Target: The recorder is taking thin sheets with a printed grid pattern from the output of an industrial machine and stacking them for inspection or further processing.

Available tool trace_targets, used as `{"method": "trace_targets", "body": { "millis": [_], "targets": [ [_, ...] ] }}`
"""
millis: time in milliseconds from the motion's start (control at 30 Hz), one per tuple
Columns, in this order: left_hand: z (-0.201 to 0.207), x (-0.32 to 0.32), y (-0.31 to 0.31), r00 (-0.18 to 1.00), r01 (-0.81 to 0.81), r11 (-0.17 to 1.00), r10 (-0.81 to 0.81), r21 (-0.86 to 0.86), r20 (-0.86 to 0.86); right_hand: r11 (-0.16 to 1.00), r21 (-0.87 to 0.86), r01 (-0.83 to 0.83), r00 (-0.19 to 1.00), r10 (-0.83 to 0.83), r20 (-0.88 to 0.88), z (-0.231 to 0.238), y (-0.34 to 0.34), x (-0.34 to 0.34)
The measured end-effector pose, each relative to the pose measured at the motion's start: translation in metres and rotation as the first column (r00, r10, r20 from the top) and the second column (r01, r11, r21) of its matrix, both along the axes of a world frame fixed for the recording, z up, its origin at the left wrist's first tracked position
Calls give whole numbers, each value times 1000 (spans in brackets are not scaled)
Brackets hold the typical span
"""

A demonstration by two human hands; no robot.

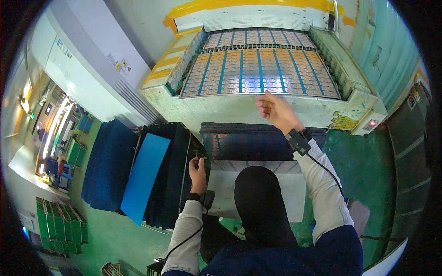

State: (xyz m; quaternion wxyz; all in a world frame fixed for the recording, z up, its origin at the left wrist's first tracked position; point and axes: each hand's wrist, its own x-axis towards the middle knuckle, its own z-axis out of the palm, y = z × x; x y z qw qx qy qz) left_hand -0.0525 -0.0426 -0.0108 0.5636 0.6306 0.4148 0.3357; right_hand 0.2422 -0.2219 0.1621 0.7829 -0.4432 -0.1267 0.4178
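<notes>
My right hand (278,112) hovers in front of a wide panel (251,69) printed with rows of small copper-coloured blocks and teal stripes. Its fingers are loosely bent and apart, holding nothing; the thumb tip overlaps the panel's front edge, and I cannot tell whether it touches. The panel lies on the bed of a pale machine (184,110), with a second similar panel (258,38) behind it. Lower and to the left, my left hand (198,175) is half curled with nothing visible in it. It is beside a rack of dark upright sheets (168,184).
A bright blue sheet (146,177) leans among dark blue sheets (110,165) at left. Below the machine's front stands a stack of dark panels (248,142), close to my knee. A red-lit switch (371,124) sits at the machine's right corner. Green racks (62,225) stand farther left.
</notes>
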Motion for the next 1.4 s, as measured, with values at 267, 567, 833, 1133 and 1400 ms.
{"method": "trace_targets", "body": {
  "millis": [267, 567, 833, 1133, 1400],
  "targets": [
    [10, -1, -8, 1000, -26, 992, 26, 121, 2, 955, -288, -70, 906, 181, 383, -27, -23, -28],
    [5, -2, -3, 1000, -28, 995, 27, 98, 11, 693, -695, -193, 326, 713, 621, -108, -54, -46],
    [-1, -5, 1, 1000, -19, 998, 18, 57, 24, 604, -783, 150, 81, 782, 619, -140, -72, -58],
    [12, -3, -11, 998, -44, 992, 50, 122, -40, 608, -767, 205, 109, 765, 635, -141, -76, -62],
    [17, -13, -16, 998, -29, 992, 36, 124, -57, 637, -739, 218, 22, 754, 656, -152, -76, -63]
  ]
}}
